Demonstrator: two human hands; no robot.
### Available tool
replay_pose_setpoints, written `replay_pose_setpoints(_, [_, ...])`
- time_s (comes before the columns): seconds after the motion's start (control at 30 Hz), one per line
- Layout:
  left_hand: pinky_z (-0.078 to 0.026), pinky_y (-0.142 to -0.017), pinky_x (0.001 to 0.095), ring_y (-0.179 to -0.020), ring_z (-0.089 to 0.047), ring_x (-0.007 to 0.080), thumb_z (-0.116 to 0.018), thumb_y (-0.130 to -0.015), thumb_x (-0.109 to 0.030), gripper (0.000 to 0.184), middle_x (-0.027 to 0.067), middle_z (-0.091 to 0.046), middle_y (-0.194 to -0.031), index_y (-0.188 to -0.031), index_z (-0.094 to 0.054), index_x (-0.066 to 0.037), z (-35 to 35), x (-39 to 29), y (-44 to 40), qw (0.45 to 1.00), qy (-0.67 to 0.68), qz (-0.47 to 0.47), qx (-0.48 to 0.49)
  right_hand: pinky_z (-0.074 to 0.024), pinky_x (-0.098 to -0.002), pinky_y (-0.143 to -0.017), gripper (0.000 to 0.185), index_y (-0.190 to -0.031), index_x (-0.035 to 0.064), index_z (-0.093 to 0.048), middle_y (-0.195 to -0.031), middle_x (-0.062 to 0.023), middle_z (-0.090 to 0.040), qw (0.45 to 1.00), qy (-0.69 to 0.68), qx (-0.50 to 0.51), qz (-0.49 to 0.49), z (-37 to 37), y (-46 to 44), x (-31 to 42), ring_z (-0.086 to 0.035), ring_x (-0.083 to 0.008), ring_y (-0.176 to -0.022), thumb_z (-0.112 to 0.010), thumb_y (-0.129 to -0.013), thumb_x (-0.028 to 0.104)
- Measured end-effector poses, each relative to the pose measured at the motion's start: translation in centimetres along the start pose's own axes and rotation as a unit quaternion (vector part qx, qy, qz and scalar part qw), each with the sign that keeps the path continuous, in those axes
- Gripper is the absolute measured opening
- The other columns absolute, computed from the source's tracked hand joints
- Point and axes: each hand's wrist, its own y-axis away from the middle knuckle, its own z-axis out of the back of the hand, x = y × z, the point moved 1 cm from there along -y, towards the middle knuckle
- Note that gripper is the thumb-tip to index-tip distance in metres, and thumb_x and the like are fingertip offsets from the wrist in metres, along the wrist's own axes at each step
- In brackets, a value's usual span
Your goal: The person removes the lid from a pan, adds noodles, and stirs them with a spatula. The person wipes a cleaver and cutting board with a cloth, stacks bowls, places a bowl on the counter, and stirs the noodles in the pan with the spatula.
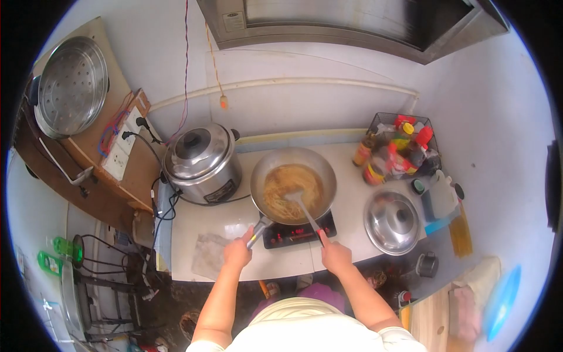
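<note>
A metal wok (328,182) sits on a black induction cooker (281,237) with lit red digits. My left hand (237,253) is wrapped round the wok's handle (258,232), on the near left side. In the wok lie pale noodle-like strands (280,196) in brownish liquid. My right hand (336,256) grips the handle of a spatula (305,210), and its metal head rests among the strands in the middle of the wok. The exact edge of the spatula head is partly sunk in the food.
Left of the wok stands a steel electric cooker (205,167); a grey cloth (209,256) lies in front. At right are a domed lid (392,223), a wire basket (434,132) of bottles and a white jug (443,196). A range hood (352,35) hangs above; power sockets (120,152) line the left.
</note>
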Motion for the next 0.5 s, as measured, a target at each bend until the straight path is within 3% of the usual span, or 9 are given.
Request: replay_pose_setpoints(0.5, [-0.049,-0.072,0.0430,-0.085,-0.061,0.0311,-0.064,-0.072,-0.015,0.078,0.0124,-0.062,-0.091,-0.138,-0.028,-0.034,-0.2,0.1,0.0,1.000,-0.016,-0.006,0.011,-0.0477,-0.0458,-0.064,0.059,-0.136,0.0169,-0.033,-0.077,-0.0144,-0.063,0.999,-0.014,-0.033,0.011,-1.6,-1.8,0.0,-0.062,-0.0337,-0.072,-0.053,-0.082,0.022])
